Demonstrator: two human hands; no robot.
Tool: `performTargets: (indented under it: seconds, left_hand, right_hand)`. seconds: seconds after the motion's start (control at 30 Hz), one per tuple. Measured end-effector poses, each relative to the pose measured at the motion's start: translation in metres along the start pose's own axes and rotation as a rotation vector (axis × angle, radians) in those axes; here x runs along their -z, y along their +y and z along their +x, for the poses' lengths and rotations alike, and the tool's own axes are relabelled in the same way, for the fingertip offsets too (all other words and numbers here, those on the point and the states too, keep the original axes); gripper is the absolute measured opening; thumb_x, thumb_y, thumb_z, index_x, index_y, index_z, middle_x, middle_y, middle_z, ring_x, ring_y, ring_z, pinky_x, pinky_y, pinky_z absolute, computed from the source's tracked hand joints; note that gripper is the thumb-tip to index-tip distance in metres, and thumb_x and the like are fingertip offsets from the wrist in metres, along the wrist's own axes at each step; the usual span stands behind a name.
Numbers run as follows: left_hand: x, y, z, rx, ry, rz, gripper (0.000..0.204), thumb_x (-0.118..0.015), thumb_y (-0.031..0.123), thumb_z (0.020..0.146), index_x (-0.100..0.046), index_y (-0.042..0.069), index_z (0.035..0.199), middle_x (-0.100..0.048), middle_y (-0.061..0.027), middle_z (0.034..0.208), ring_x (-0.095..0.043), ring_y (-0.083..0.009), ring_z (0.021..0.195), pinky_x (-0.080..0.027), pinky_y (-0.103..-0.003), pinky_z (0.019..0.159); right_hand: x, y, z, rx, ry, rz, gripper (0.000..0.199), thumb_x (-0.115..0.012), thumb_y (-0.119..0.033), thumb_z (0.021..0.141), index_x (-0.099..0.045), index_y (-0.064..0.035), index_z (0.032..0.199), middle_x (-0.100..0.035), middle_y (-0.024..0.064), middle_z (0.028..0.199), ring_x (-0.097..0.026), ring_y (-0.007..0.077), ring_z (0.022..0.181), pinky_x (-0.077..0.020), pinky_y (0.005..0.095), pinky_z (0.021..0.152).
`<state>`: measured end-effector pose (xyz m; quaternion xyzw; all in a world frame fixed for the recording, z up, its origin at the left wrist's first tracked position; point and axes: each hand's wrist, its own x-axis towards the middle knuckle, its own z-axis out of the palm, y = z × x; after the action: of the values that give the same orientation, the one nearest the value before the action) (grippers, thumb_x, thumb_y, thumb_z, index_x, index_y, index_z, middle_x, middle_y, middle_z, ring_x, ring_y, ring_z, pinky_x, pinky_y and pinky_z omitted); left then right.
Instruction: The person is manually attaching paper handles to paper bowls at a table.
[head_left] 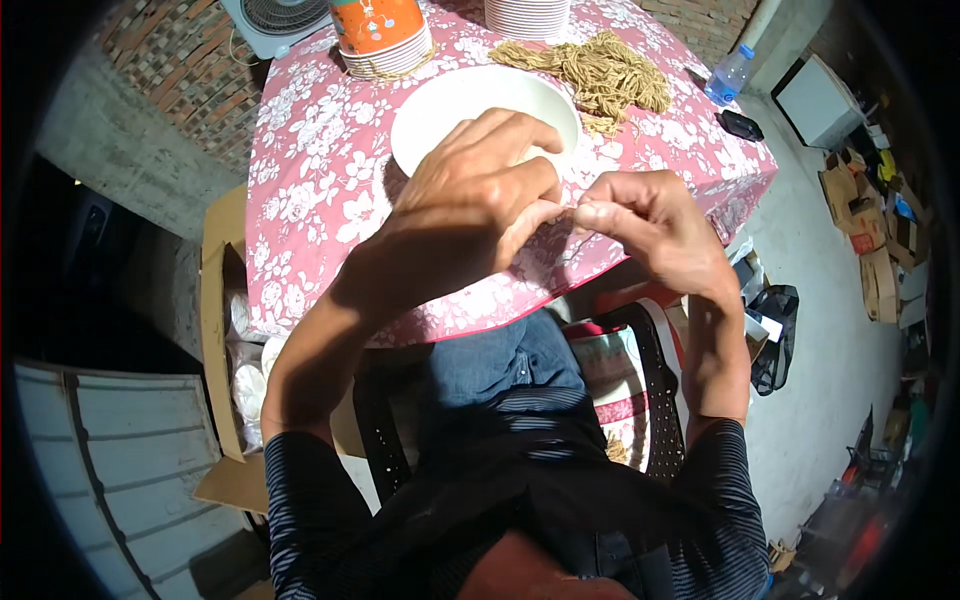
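My left hand (pixel 475 185) is bent over the near rim of a white bowl (pixel 420 110), its thumb and forefinger pressed together. Close to its fingertips my right hand (pixel 660 225) pinches with thumb and forefinger. What lies between the two pinches is too small to make out. Beyond the bowl, toward the right, a loose heap of tan twine (pixel 610 80) is spread on the pink floral tablecloth (pixel 320 190).
A stack of orange-and-white paper tubs (pixel 380 35) stands at the back left, another white stack (pixel 527 15) behind the bowl. At the right edge are a plastic bottle (pixel 730 75) and a black case (pixel 740 126). An open carton (pixel 225 330) stands left of the table.
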<state>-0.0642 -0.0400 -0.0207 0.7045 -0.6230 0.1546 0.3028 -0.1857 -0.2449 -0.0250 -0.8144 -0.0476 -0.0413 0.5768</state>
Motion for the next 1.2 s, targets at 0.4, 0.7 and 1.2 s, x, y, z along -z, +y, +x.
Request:
performTargets:
  seconds: [0.4,0.7,1.2]
  left_hand:
    - [0.016,-0.015,-0.005,0.066,-0.134,0.012,0.016,-0.074,0.009,0.092,-0.064,0.002,0.102,-0.068,-0.0156,0.07,-0.07,-0.0306,0.062,-0.052,-0.04,0.055]
    - [0.085,-0.079,-0.021,-0.145,-0.166,0.266,0.02,-0.069,-0.017,0.071,-0.07,0.0,0.081,-0.075,-0.0121,0.103,-0.071,-0.0312,0.101,-0.055,-0.042,0.091]
    - [-0.01,0.009,-0.039,0.075,0.207,0.257,0.025,-0.07,0.007,0.079,-0.068,0.003,0.104,-0.067,-0.0114,0.106,-0.067,-0.0285,0.099,-0.055,-0.04,0.082]
  right_hand:
    - [0.053,-0.026,0.052,0.241,0.218,0.584,0.019,-0.063,-0.026,0.105,-0.061,-0.0082,0.097,-0.024,-0.0112,0.066,-0.023,0.0025,0.054,-0.0205,0.0228,0.051]
    - [0.066,0.002,0.081,0.201,0.07,-0.015,0.043,-0.069,-0.04,0.101,-0.059,-0.0097,0.073,-0.047,-0.0053,0.064,-0.043,0.0053,0.055,-0.0364,0.0255,0.051]
    - [0.024,0.008,0.064,0.142,0.034,0.529,0.021,-0.059,-0.024,0.107,-0.06,-0.0026,0.107,-0.074,0.0107,0.085,-0.053,0.0072,0.044,-0.0453,0.0225,0.044]
